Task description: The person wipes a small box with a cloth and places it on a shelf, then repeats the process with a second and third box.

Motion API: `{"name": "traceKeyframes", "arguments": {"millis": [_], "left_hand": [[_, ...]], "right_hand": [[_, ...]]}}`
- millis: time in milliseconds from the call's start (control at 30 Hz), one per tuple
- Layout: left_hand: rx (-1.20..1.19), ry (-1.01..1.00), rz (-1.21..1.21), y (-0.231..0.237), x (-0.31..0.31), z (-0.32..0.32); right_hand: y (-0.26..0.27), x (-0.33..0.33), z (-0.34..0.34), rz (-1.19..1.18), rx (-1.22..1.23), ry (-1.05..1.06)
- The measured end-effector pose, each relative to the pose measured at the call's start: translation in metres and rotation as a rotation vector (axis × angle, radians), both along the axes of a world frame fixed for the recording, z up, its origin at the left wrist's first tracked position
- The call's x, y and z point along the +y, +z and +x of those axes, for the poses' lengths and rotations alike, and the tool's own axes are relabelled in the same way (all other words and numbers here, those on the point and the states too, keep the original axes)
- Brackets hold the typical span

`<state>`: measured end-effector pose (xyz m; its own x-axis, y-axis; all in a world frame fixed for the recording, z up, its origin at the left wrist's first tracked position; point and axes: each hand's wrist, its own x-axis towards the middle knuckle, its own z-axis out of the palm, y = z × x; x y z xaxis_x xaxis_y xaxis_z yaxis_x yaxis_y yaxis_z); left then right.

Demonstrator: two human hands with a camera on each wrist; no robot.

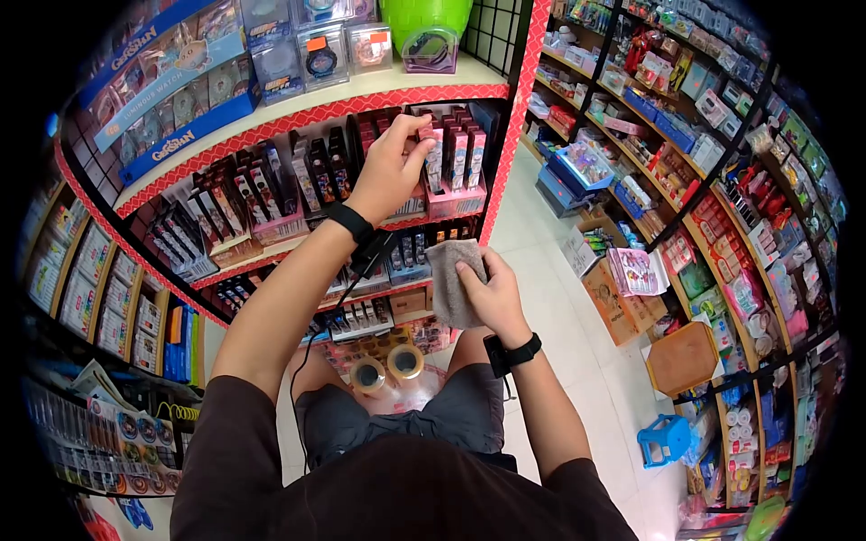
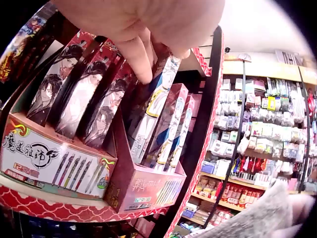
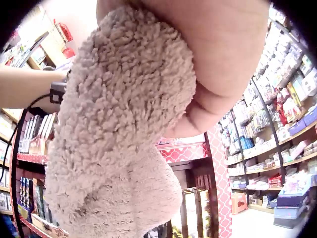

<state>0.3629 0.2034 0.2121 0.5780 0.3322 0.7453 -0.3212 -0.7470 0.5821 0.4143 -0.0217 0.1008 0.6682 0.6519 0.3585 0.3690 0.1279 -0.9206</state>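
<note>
My left hand [image 1: 394, 167] is at the upper shelf, its thumb and fingers pinching the top of a slim pen box [image 2: 156, 101] with a white-haired figure printed on it. That box stands slightly tilted in a pink display carton [image 2: 148, 186], in line with more slim boxes of its kind [image 2: 171, 126]. To its left, another display carton [image 2: 54, 166] holds slim boxes [image 2: 86, 96] with dark-haired figures. Lower and to the right, my right hand [image 1: 492, 293] grips a fluffy grey-brown cloth [image 3: 124, 84], folded and hanging from the fingers, apart from the shelf.
Red patterned trim edges the shelf [image 1: 361, 99], which carries boxed watches [image 1: 320, 59] and a green basket [image 1: 424, 22]. Two tape rolls [image 1: 405, 362] sit low between the person's knees. Across the aisle are stocked shelves [image 1: 686, 171], cardboard boxes [image 1: 622, 302] and a blue stool [image 1: 665, 440].
</note>
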Motion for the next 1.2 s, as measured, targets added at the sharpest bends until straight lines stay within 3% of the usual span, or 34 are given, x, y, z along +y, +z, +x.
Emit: {"name": "traceKeyframes", "arguments": {"millis": [100, 200, 367, 867, 1033, 1133, 1200], "left_hand": [[-0.016, -0.007, 0.004, 0.004, 0.002, 0.004], [0.007, -0.018, 0.015, 0.005, -0.001, 0.004], [-0.017, 0.019, 0.17, 0.004, -0.004, 0.006], [0.23, -0.033, 0.064, -0.004, -0.003, 0.02], [0.237, 0.202, 0.333, 0.001, -0.008, 0.019], [0.183, 0.352, 0.636, 0.017, -0.007, 0.02], [0.199, 0.357, 0.618, 0.024, -0.005, 0.026]], "right_hand": [[0.01, 0.007, 0.011, -0.094, -0.064, -0.058], [0.014, 0.018, 0.028, -0.092, -0.425, -0.131], [0.015, 0.043, 0.047, -0.102, -0.669, -0.144], [0.022, 0.053, 0.043, -0.278, -0.688, -0.161], [0.018, 0.057, 0.042, -0.311, -0.723, -0.191], [0.02, 0.058, 0.041, -0.344, -0.709, -0.195], [0.017, 0.058, 0.042, -0.332, -0.709, -0.186]]}}
